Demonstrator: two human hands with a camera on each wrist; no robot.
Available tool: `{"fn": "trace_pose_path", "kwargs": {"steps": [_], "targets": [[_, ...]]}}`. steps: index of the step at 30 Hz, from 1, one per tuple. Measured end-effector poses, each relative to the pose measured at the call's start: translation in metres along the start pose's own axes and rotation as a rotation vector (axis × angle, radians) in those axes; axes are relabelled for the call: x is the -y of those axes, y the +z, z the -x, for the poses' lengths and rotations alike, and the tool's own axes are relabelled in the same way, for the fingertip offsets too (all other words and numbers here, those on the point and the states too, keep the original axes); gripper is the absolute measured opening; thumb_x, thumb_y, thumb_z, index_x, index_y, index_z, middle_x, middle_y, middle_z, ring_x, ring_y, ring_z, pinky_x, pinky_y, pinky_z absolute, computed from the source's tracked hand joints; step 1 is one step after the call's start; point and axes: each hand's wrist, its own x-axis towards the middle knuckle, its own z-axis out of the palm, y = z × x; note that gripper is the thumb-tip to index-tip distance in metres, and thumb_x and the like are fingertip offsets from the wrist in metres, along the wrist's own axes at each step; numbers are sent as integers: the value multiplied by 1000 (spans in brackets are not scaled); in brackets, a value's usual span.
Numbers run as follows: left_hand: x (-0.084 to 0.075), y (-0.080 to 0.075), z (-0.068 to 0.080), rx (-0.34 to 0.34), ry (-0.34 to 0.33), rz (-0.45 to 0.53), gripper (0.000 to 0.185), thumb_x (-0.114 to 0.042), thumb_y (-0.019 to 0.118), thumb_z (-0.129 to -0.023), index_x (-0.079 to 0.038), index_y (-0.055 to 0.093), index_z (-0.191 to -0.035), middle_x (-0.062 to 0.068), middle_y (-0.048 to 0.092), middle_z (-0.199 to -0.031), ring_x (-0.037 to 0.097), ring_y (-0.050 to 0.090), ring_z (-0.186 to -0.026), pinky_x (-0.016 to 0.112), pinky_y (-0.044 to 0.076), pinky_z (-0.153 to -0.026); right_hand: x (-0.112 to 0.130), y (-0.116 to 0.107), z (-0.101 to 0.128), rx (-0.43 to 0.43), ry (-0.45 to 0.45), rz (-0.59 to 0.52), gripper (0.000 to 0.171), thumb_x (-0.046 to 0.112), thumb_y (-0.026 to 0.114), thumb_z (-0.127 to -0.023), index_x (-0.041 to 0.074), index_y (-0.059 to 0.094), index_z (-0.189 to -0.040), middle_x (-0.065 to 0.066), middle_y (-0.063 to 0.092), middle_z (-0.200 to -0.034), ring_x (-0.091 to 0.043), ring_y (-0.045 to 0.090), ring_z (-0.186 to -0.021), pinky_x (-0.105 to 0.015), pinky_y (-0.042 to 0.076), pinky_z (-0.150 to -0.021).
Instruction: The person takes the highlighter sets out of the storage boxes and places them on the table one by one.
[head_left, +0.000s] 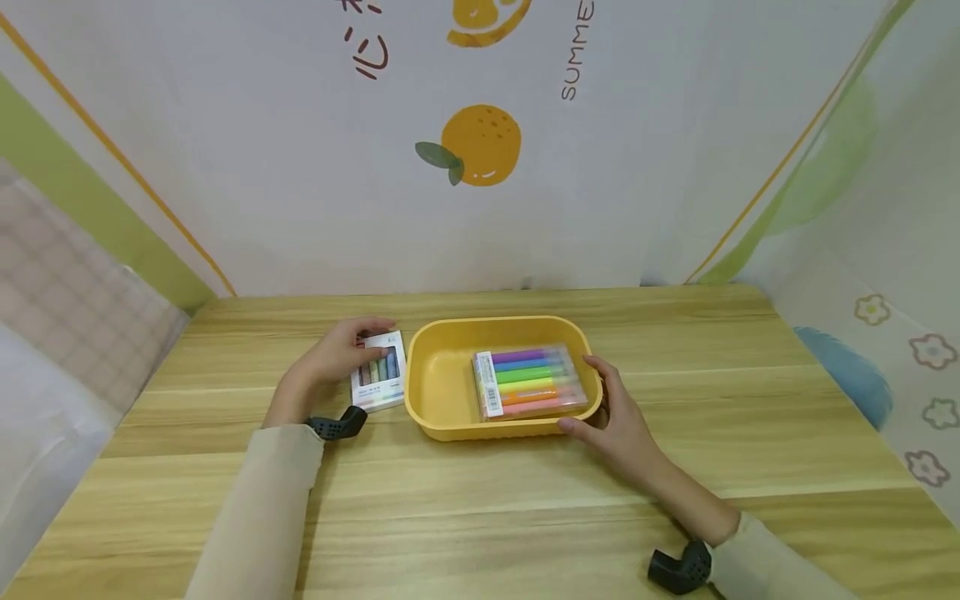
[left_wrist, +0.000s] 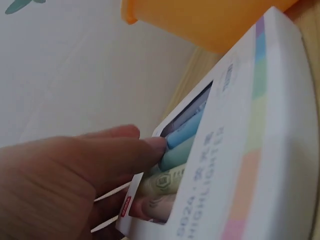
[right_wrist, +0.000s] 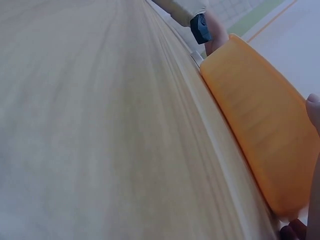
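My left hand (head_left: 330,360) holds a white box of highlighters (head_left: 380,395) by its left side. In the left wrist view the thumb lies on the box's window, where several pastel highlighters (left_wrist: 182,131) show, and the other fingers are partly hidden behind the box. Just right of it stands a yellow plastic basket (head_left: 442,385). Inside the basket, toward its right end, lies a clear pack of bright-coloured pens (head_left: 532,385) with a white barcode label. My right hand (head_left: 626,429) grips the basket's right end, thumb at the front rim and fingers round the right side.
The basket and box are on a wood-grain table (head_left: 465,517). Behind it hangs a white cloth (head_left: 315,183) printed with oranges and lettering. More patterned cloth (head_left: 885,275) lines the right side. A black wrist camera (head_left: 678,567) sits on each forearm.
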Motion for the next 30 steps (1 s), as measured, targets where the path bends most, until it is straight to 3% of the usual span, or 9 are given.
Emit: {"fn": "trace_pose_path", "kwargs": {"steps": [4,7,11,18,20,25,30], "targets": [[-5,2,3,-25,-32,-28,49,-10,63,-99,-1,52,-146,25,60,-135,30,60,-108,42,50,-95,-1,-1,1,3,-4,-1,91,21,80,-87,17,24,-158,-20,47,-150,-32,54,-133,-3,36,-100],[-9,3,3,-41,-36,-79,49,-10,63,-98,1,51,-145,28,58,-134,31,59,-106,44,50,-94,-1,-1,1,4,-9,4,92,21,80,-87,17,23,-158,-20,47,-150,-32,54,-132,-3,36,-100],[-13,3,3,-52,-46,-132,50,-10,62,-98,2,51,-145,29,51,-142,35,55,-112,51,48,-100,0,0,0,2,-10,8,92,21,80,-87,17,23,-158,-19,46,-150,-30,54,-132,-3,36,-100],[-21,6,7,-61,-110,-230,58,-21,63,-98,2,46,-148,32,41,-152,47,41,-138,63,37,-114,-1,0,0,2,-3,20,92,23,81,-86,18,23,-158,-18,43,-153,-31,53,-134,-3,35,-100],[-23,9,8,-39,-121,-275,67,-29,67,-96,-1,43,-151,33,37,-154,52,35,-142,68,34,-114,-2,0,1,6,-1,18,92,23,81,-87,19,23,-158,-18,44,-153,-31,53,-134,-3,36,-101],[-29,12,16,92,-102,-328,97,-43,80,-84,-9,29,-159,32,24,-161,58,20,-145,77,28,-110,-1,2,1,8,5,-3,92,20,81,-86,19,23,-158,-19,48,-150,-30,53,-133,-2,35,-101],[-36,8,24,144,-103,-322,121,-47,90,-71,-13,18,-162,29,12,-165,56,10,-149,80,25,-109,0,2,1,2,7,-1,92,20,81,-86,20,23,-158,-18,49,-148,-28,53,-133,-1,34,-101]]}}
